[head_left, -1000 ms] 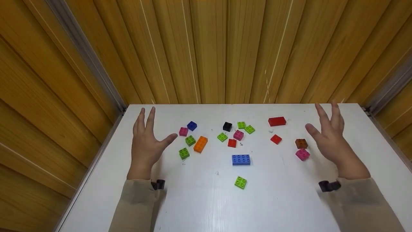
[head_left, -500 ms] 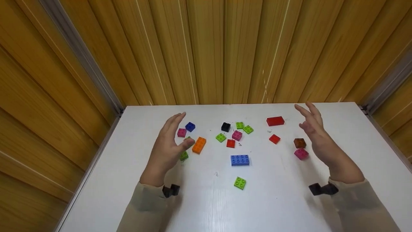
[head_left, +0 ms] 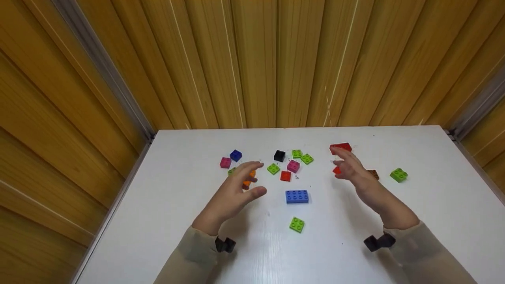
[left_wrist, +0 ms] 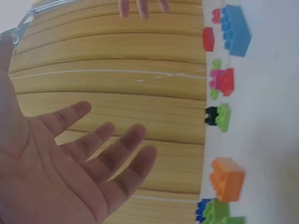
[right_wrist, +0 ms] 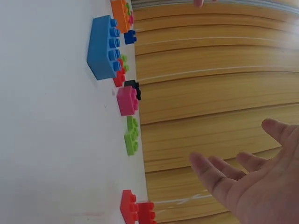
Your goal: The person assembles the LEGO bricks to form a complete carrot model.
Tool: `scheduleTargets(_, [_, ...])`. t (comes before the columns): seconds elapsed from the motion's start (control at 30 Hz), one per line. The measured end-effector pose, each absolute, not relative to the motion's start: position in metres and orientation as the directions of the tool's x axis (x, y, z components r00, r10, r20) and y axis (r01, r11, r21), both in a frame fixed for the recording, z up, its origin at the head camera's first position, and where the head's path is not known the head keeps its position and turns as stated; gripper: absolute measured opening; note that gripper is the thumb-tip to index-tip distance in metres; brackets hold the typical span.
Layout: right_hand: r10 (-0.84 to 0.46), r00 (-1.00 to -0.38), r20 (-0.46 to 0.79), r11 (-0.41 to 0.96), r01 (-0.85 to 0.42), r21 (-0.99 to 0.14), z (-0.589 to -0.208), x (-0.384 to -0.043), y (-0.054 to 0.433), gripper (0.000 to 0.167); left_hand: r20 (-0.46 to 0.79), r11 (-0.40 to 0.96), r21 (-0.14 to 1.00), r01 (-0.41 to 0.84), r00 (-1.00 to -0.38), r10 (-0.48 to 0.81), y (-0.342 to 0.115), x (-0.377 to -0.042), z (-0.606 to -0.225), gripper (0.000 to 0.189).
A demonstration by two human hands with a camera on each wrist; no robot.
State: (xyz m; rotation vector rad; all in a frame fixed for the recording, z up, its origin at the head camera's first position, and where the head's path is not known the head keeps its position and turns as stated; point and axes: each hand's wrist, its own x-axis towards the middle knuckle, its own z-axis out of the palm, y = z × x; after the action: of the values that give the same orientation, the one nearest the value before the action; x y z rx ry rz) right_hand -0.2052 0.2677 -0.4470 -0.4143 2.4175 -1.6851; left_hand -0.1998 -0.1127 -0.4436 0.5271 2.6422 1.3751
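Note:
My left hand (head_left: 230,195) hovers over the left side of the white table, holding nothing, its fingers loosely bent and apart from the thumb. Behind its fingers an orange brick (left_wrist: 228,179) is partly covered. On the right my other hand (head_left: 367,185) is likewise raised, and the right wrist view finds nothing in its spread fingers. It partly covers a small red brick (head_left: 336,170) and a brown brick (head_left: 373,174). Between the hands lie a blue eight-stud brick (head_left: 297,196) and, nearer me, a lime brick (head_left: 296,224).
Farther back on the white table (head_left: 189,146) lie a black brick (head_left: 279,156), a pink brick (head_left: 293,166), a red brick (head_left: 285,176) and several lime bricks. A dark blue brick (head_left: 236,155) sits left, a green brick (head_left: 399,174) right. Wood-look panels (head_left: 256,63) stand behind.
Both hands have moved inward toward each other, and their fingers are less spread. The green brick at far right has come into view, while the pink one beside the brown brick is now hidden.

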Motion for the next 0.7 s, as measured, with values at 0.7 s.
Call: scheduleTargets(0.7, [-0.284, -0.948, -0.146, 0.422, 0.013, -0.907, -0.479, -0.222, 0.240, 0.052, -0.310, 0.477, 0.877, -0.053, -0.821, 0.480, -0.071, -0.205, -0.499, 0.056])
